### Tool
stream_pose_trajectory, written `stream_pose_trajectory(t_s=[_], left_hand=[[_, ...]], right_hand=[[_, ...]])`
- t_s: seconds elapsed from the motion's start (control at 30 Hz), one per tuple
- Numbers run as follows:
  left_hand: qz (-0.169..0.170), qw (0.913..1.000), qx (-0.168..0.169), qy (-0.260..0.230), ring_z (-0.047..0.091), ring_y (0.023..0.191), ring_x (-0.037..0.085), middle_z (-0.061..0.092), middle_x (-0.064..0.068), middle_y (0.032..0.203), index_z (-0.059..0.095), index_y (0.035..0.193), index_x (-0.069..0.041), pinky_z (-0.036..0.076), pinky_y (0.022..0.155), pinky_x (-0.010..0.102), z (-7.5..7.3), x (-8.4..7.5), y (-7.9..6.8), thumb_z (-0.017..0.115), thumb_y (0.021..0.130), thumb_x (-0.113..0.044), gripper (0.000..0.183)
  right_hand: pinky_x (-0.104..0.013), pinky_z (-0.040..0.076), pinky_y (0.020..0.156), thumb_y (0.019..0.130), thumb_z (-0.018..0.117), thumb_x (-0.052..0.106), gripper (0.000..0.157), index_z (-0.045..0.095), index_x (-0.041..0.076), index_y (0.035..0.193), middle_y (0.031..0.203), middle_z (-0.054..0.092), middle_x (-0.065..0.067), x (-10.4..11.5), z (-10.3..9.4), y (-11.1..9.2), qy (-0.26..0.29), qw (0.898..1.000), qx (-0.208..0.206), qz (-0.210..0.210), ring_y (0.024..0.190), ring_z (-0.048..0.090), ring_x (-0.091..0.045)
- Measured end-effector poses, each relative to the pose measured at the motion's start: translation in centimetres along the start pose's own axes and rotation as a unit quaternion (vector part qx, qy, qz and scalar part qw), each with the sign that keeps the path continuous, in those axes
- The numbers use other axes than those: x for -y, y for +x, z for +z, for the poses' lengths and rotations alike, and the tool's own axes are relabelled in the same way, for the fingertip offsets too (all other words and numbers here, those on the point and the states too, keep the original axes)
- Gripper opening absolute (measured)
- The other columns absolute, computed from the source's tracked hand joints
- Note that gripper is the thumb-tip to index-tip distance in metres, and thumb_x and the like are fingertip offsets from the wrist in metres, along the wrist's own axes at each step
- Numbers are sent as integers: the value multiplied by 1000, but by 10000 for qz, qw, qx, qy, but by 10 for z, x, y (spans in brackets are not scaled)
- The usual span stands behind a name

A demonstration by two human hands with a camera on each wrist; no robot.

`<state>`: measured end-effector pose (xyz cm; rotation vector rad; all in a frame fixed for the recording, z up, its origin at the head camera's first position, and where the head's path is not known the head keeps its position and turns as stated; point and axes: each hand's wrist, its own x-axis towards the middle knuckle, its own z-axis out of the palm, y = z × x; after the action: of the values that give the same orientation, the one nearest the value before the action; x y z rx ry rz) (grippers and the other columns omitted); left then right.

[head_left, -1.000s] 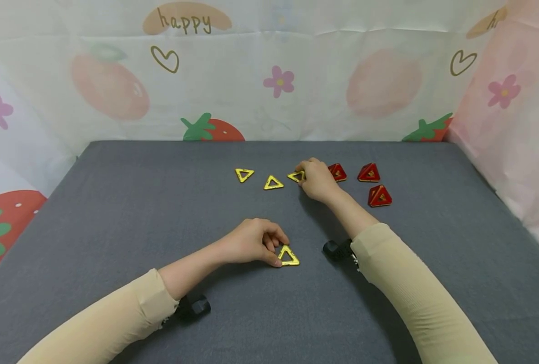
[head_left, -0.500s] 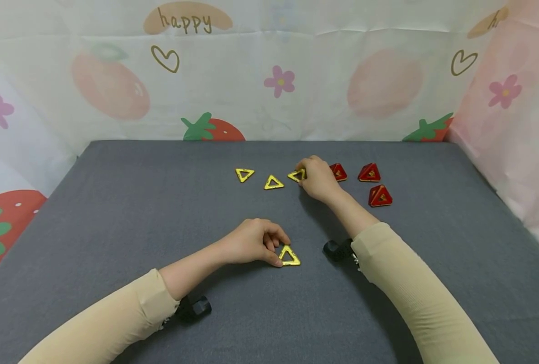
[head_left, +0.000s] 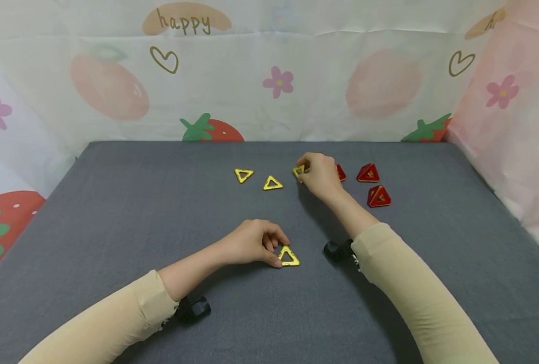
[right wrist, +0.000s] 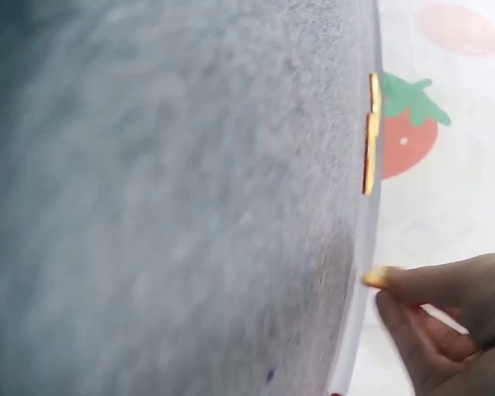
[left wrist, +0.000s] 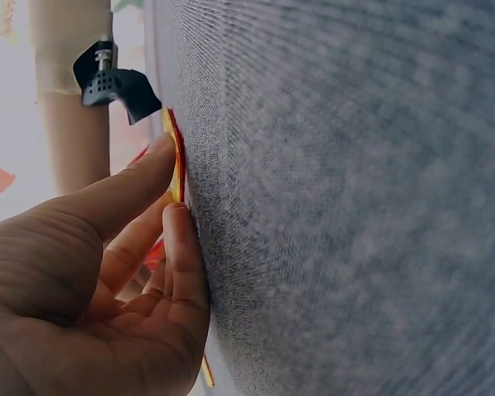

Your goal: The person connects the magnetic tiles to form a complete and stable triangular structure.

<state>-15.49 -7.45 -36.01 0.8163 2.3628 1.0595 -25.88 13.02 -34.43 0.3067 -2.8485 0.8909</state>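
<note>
My left hand (head_left: 253, 242) pinches a yellow triangular magnetic tile (head_left: 292, 262) by its left side, between thumb and fingers, at the table's middle. In the left wrist view that tile (left wrist: 178, 165) shows edge-on, yellow on one face and red on the other. Farther back, my right hand (head_left: 321, 174) pinches another yellow triangular tile (head_left: 296, 172), tilted up at the fingertips. The right wrist view shows this tile (right wrist: 374, 277) between thumb and finger, apart from the cloth. Two more yellow triangular tiles (head_left: 244, 175) (head_left: 273, 183) lie flat to its left.
Three red pyramids of tiles (head_left: 368, 173) (head_left: 379, 196) (head_left: 341, 172) stand at the back right; my right hand partly hides the leftmost. Grey cloth (head_left: 160, 202) covers the table. A printed curtain (head_left: 314, 60) hangs behind it.
My right hand has risen slightly and shifted a little right, lifting and tilting its yellow tile off the cloth. My left hand and its tile have stayed in place.
</note>
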Motion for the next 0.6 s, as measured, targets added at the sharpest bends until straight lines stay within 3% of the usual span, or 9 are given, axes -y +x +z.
stream_pose_trajectory(t_s=[0.2,0.6], left_hand=[[-12,10000,5,-42,61,73,2,66,4,93,72,110,-11,51,69,19,-1,0,-1,85,76,-14,37],[-29,10000,41,45,59,73,2,66,3,93,72,110,-11,50,69,18,-1,-1,-1,85,76,-15,36]], right_hand=[[-37,57,73,94,66,13,22,71,7,115,107,75,-14,6,-14,-8,541,9985,38,-106,89,70,-27],[-33,59,72,91,72,19,21,73,13,112,98,74,-10,7,-41,-42,1072,9897,927,-185,82,74,-20]])
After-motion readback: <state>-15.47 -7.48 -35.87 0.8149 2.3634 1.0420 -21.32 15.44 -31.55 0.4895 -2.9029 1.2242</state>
